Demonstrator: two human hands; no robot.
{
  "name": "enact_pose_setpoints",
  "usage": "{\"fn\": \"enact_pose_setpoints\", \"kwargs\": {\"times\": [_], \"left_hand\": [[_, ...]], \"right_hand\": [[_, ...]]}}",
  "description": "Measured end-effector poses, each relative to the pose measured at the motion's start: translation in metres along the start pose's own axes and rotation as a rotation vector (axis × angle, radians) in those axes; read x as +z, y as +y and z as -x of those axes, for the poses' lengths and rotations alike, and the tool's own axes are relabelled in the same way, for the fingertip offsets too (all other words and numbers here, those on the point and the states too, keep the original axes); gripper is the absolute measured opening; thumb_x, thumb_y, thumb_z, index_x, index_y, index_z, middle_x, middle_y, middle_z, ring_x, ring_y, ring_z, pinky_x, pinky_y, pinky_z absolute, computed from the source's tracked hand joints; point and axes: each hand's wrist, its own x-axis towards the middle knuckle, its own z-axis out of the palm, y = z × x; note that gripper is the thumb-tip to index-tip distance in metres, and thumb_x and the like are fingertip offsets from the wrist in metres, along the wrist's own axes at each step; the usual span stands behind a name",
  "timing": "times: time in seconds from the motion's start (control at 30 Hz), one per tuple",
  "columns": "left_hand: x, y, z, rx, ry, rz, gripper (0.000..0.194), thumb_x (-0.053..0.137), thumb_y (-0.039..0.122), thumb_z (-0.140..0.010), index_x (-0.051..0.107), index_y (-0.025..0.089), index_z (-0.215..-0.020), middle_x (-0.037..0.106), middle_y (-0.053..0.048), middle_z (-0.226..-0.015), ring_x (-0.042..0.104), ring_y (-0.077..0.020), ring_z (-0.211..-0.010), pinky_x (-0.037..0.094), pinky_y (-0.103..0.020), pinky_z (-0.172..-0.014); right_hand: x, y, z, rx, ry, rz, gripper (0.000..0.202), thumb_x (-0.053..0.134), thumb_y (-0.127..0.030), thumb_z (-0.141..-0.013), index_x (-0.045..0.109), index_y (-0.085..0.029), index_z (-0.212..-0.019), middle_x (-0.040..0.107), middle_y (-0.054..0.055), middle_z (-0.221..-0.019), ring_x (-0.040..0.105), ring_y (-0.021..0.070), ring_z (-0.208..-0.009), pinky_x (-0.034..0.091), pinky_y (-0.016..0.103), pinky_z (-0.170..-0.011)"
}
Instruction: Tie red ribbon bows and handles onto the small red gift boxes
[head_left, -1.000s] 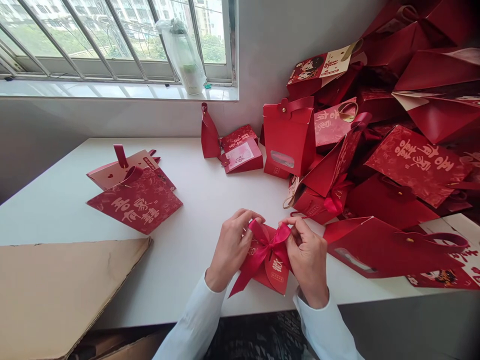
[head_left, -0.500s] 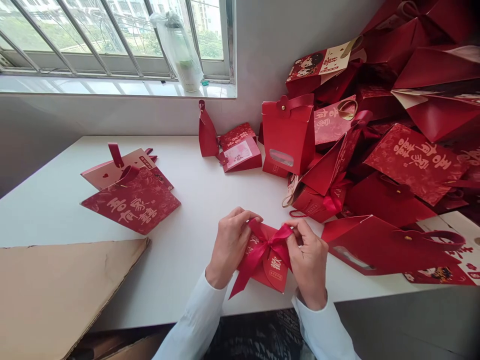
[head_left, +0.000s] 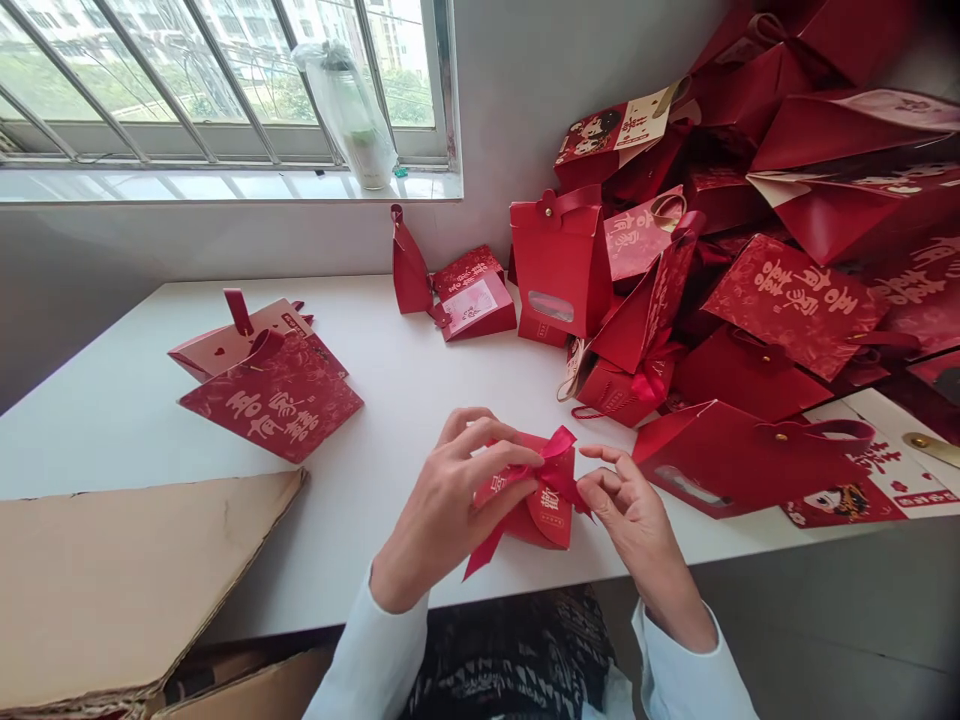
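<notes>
A small red gift box (head_left: 553, 532) with pale lettering lies on the table near its front edge. Across its top runs a dark pink ribbon bow (head_left: 557, 470), one tail hanging toward the front left. My left hand (head_left: 450, 490) reaches over the box, thumb and fingers pinching the bow beside its knot; it covers the box's left part. At the right side, my right hand (head_left: 637, 515) has thumb and index finger closed on the ribbon, with the other fingers loosely curled.
A heap of red gift boxes (head_left: 795, 300) fills the table's right side. Two boxes (head_left: 474, 300) stand by the wall, and folded red boxes (head_left: 277, 400) lie at left. A cardboard box (head_left: 135, 580) juts in front left. A bagged cup (head_left: 360, 130) stands on the windowsill.
My left hand has shifted from the bow's left loop to near the knot. My right hand has moved from the right loop to a lower piece of ribbon. The view has shifted slightly.
</notes>
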Motion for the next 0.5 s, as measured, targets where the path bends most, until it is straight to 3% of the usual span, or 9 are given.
{"fn": "enact_pose_setpoints", "kwargs": {"times": [0.2, 0.4, 0.5], "left_hand": [[0.029, -0.001, -0.01, -0.091, 0.021, -0.11, 0.009, 0.058, 0.018, -0.087, 0.065, 0.021, -0.083, 0.064, -0.002, -0.082, 0.048, -0.0196, -0.089, 0.046, -0.034, -0.079], [0.034, 0.001, -0.006, -0.209, 0.024, -0.097, 0.01, 0.059, 0.016, -0.085, 0.063, 0.02, -0.077, 0.063, -0.001, -0.081, 0.048, -0.0185, -0.085, 0.045, -0.032, -0.077], [0.032, 0.005, -0.004, -0.227, 0.032, -0.049, 0.009, 0.058, 0.019, -0.087, 0.064, 0.021, -0.081, 0.063, -0.001, -0.084, 0.049, -0.0187, -0.089, 0.045, -0.031, -0.079]], "right_hand": [[0.016, -0.015, 0.017, -0.046, 0.029, 0.11, 0.036, 0.058, -0.042, -0.086, 0.047, -0.024, -0.114, 0.053, -0.007, -0.062, 0.047, 0.0118, -0.061, 0.039, 0.024, -0.063], [0.026, -0.026, 0.029, -0.067, 0.055, 0.23, 0.028, 0.054, -0.036, -0.088, 0.047, -0.024, -0.113, 0.05, -0.009, -0.056, 0.044, 0.0106, -0.053, 0.037, 0.022, -0.058], [0.026, -0.033, 0.034, -0.054, 0.0, 0.306, 0.027, 0.051, -0.036, -0.089, 0.048, -0.025, -0.113, 0.049, -0.01, -0.053, 0.044, 0.0106, -0.05, 0.036, 0.022, -0.055]]}}
